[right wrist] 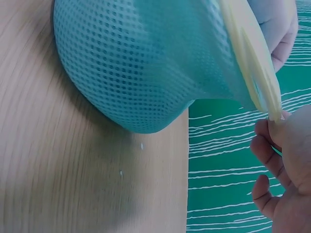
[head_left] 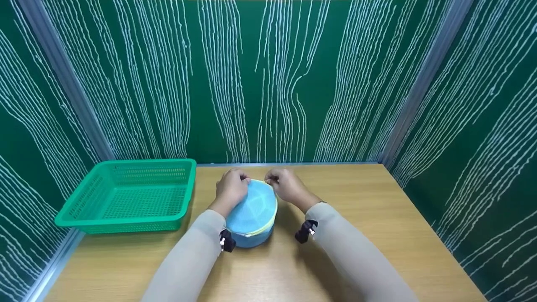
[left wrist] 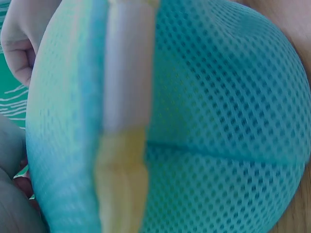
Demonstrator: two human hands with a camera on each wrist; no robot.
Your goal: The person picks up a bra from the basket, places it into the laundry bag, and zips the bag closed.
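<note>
A round blue mesh laundry bag (head_left: 254, 207) with yellow trim (right wrist: 248, 53) stands on the table, its flat top tilted toward me. At the far left of its rim, my left hand (head_left: 232, 187) pinches the edge. My right hand (head_left: 288, 185) pinches the yellow trim at the far right, between thumb and forefinger, the other fingers loosely bent. Close up in the left wrist view, a whitish band (left wrist: 129, 68) runs along the trim beside the mesh. The bag hides part of the left fingers there.
To the left on the wooden table (head_left: 361, 235) is a green plastic basket (head_left: 126, 219) with perforated sides. Green panels (head_left: 293, 84) with white wavy lines enclose the back and sides, joined by grey metal posts (head_left: 423, 84).
</note>
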